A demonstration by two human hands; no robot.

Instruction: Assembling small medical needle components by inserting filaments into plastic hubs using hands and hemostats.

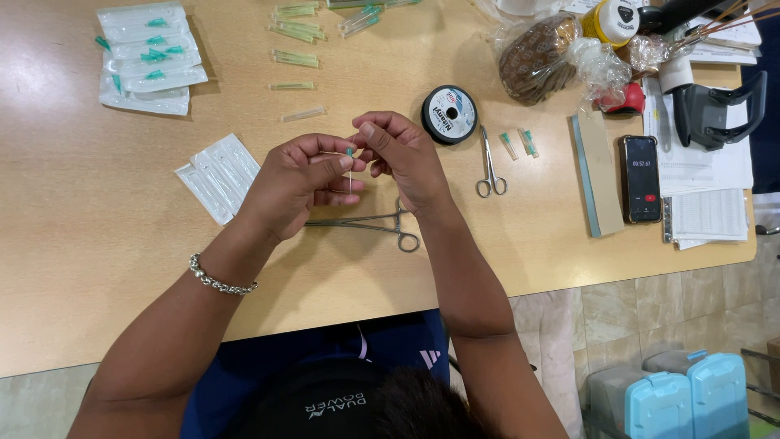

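Wood-grain laminate table (97,244) is overlain by steel forceps (370,223), partly hidden beneath the hands. A thin needle with green hub (349,165) is pinched, upright, between left hand (296,183) and right hand (402,154); any thread cannot be made out.

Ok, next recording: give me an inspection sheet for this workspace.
Surface: light wooden table, seen from above.
Job's things: green-hubbed needle pinched between both hands.
Clutter: forceps, small scissors, thread spool, packaged needles, capped needles, phone, hole punch, papers.
Grippers: left hand and right hand, fingers closed on the needle.
Cables: nothing seen.
Surroundings: tiled floor, blue containers.
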